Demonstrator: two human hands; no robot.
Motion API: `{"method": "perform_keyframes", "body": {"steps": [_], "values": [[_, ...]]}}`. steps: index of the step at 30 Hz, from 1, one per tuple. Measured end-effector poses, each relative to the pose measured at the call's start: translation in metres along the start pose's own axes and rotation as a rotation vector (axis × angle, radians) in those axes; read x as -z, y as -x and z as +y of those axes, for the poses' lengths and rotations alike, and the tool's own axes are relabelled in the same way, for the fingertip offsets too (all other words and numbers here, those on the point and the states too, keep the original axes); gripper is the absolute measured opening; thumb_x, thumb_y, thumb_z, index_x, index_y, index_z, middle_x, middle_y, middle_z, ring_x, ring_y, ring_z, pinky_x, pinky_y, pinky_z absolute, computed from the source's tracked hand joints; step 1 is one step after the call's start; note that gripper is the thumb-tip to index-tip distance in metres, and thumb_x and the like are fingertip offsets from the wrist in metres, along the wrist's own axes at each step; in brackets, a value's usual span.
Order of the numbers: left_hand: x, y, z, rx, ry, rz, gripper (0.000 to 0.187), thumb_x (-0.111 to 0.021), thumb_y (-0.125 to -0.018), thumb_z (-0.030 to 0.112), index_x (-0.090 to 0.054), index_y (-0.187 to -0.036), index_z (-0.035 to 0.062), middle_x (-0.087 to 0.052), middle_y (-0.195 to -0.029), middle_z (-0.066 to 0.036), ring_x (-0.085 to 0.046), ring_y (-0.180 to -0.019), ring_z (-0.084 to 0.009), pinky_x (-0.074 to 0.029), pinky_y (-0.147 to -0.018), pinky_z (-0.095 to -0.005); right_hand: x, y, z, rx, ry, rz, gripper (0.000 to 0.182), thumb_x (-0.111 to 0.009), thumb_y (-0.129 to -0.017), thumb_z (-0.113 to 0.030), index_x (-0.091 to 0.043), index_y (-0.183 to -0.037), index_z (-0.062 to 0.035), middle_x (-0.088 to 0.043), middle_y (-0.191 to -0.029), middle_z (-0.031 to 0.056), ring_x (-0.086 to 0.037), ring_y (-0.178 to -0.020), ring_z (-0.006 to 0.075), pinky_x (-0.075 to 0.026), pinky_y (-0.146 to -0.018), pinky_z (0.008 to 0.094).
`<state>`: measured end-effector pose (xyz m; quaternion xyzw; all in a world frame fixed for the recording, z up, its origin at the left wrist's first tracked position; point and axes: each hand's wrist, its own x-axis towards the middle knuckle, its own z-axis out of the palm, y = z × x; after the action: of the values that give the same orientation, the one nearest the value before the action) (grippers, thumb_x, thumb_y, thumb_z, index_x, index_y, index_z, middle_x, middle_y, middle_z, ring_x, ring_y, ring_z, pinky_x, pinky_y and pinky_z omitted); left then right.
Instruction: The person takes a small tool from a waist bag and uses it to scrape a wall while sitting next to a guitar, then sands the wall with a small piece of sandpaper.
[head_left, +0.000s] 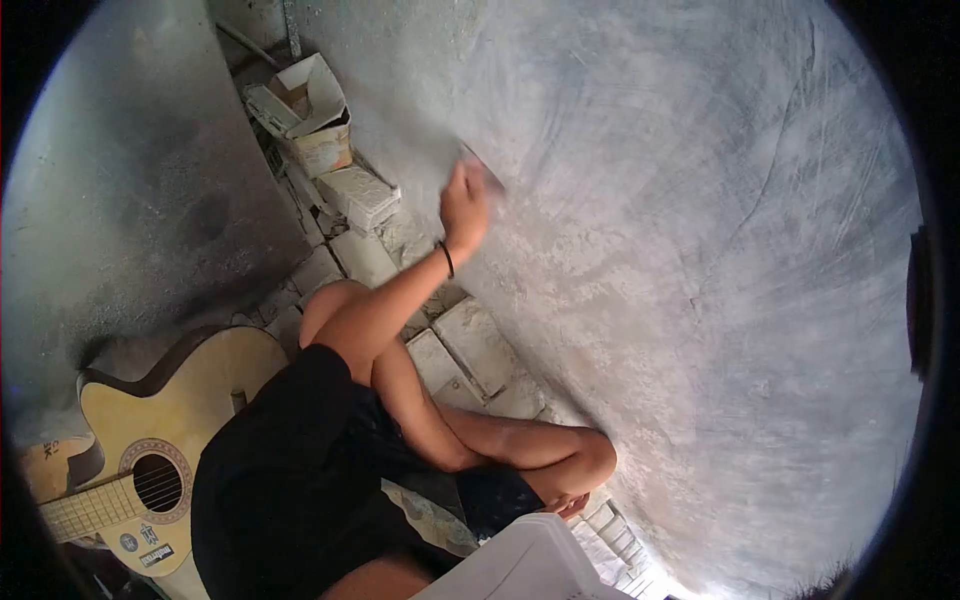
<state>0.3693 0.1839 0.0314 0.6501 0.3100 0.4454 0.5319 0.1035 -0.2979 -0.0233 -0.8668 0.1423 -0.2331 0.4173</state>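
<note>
My left hand (465,205), with a dark band at the wrist, is stretched out against the grey wall (680,200). It is closed around a thin flat scraper (484,168), blurred by motion, whose straight edge lies along the plaster. Scuffed, swirling marks cover the surface around it. My right hand (570,505) shows only as a few fingertips beside my bent knee, the rest hidden behind the knee and a white plastic object (535,560) in the foreground. My legs are folded under me, close to the wall.
An acoustic guitar (215,385) lies at the left. A torn cardboard box (322,150) stands on a pale, dusty block (360,197) in the corner. Loose tiles (475,340) line the foot of the wall. A second grey wall (120,180) rises at the left.
</note>
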Motion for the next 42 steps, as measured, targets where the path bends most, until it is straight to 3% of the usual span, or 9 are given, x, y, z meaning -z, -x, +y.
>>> {"method": "perform_keyframes", "body": {"steps": [6, 10, 12, 16, 22, 24, 25, 32, 42], "values": [[0.003, -0.009, -0.007, 0.107, 0.051, 0.006, 0.033, -0.043, -0.103, 0.031, -0.056, -0.099, 0.0002, -0.062, -0.081, -0.026, -0.060, -0.081, -0.0482, -0.044, -0.069, -0.0505, 0.000, 0.006, -0.015, 0.028, 0.052, 0.024, 0.081, -0.041, -0.098, -0.061, -0.036, -0.145, 0.0051, -0.039, -0.144, 0.0271, -0.040, -0.132, 0.0382, -0.032, -0.109, 0.0480], [0.004, 0.007, 0.003, -0.136, 0.065, 0.007, 0.034, -0.043, -0.104, 0.031, -0.052, -0.091, 0.0003, -0.061, -0.078, -0.023, -0.058, -0.072, -0.0445, -0.043, -0.065, -0.0490, -0.007, 0.003, -0.011, 0.015, 0.015, 0.034, 0.080, -0.042, -0.098, -0.060, -0.035, -0.145, 0.0053, -0.038, -0.145, 0.0271, -0.040, -0.133, 0.0380, -0.031, -0.110, 0.0483], [0.007, -0.014, -0.003, 0.085, 0.028, 0.010, 0.033, -0.044, -0.104, 0.031, -0.053, -0.094, 0.0004, -0.060, -0.077, -0.023, -0.058, -0.073, -0.0447, -0.043, -0.066, -0.0494, -0.004, 0.001, -0.002, 0.018, 0.012, 0.017, 0.080, -0.043, -0.098, -0.059, -0.035, -0.145, 0.0053, -0.038, -0.145, 0.0271, -0.040, -0.133, 0.0379, -0.032, -0.109, 0.0483], [0.000, 0.019, -0.002, 0.006, 0.034, -0.069, 0.034, -0.043, -0.104, 0.032, -0.052, -0.093, 0.0006, -0.060, -0.077, -0.023, -0.058, -0.073, -0.0462, -0.042, -0.064, -0.0515, -0.004, 0.003, 0.002, 0.004, -0.056, 0.013, 0.080, -0.044, -0.098, -0.059, -0.035, -0.145, 0.0052, -0.038, -0.145, 0.0274, -0.039, -0.133, 0.0388, -0.032, -0.109, 0.0483], [-0.010, 0.016, -0.023, 0.043, 0.055, 0.099, 0.031, -0.043, -0.102, 0.030, -0.054, -0.100, 0.0008, -0.064, -0.088, -0.027, -0.059, -0.088, -0.0500, -0.044, -0.073, -0.0538, -0.002, 0.002, -0.004, 0.002, 0.022, 0.009, 0.083, -0.039, -0.098, -0.063, -0.036, -0.144, 0.0055, -0.039, -0.144, 0.0281, -0.040, -0.132, 0.0401, -0.031, -0.109, 0.0487], [-0.002, 0.020, -0.018, 0.097, -0.059, -0.101, 0.031, -0.044, -0.102, 0.029, -0.055, -0.103, 0.0002, -0.065, -0.091, -0.027, -0.060, -0.090, -0.0492, -0.046, -0.074, -0.0522, -0.007, 0.004, 0.007, -0.010, -0.012, 0.017, 0.084, -0.038, -0.098, -0.064, -0.036, -0.144, 0.0056, -0.039, -0.143, 0.0281, -0.039, -0.132, 0.0400, -0.031, -0.109, 0.0485], [-0.002, 0.011, -0.020, -0.026, 0.035, 0.029, 0.033, -0.043, -0.103, 0.031, -0.055, -0.103, 0.0000, -0.065, -0.090, -0.027, -0.060, -0.089, -0.0492, -0.046, -0.073, -0.0516, -0.006, 0.001, 0.014, 0.001, -0.034, -0.001, 0.083, -0.038, -0.098, -0.063, -0.036, -0.144, 0.0056, -0.039, -0.144, 0.0282, -0.039, -0.132, 0.0401, -0.031, -0.109, 0.0485], [-0.004, 0.023, -0.021, -0.035, -0.014, -0.003, 0.035, -0.043, -0.103, 0.031, -0.052, -0.094, -0.0004, -0.062, -0.083, -0.027, -0.060, -0.082, -0.0478, -0.043, -0.068, -0.0533, -0.003, 0.001, 0.007, 0.020, -0.045, -0.012, 0.079, -0.039, -0.099, -0.059, -0.034, -0.146, 0.0049, -0.038, -0.145, 0.0274, -0.040, -0.132, 0.0396, -0.032, -0.109, 0.0480], [-0.004, 0.017, -0.028, 0.167, -0.005, 0.004, 0.032, -0.042, -0.104, 0.032, -0.055, -0.099, 0.0035, -0.064, -0.090, -0.025, -0.060, -0.086, -0.0473, -0.045, -0.070, -0.0512, 0.006, 0.004, 0.002, -0.027, -0.038, 0.003, 0.081, -0.042, -0.098, -0.061, -0.035, -0.146, 0.0042, -0.039, -0.145, 0.0262, -0.041, -0.132, 0.0380, -0.034, -0.108, 0.0473]]}}
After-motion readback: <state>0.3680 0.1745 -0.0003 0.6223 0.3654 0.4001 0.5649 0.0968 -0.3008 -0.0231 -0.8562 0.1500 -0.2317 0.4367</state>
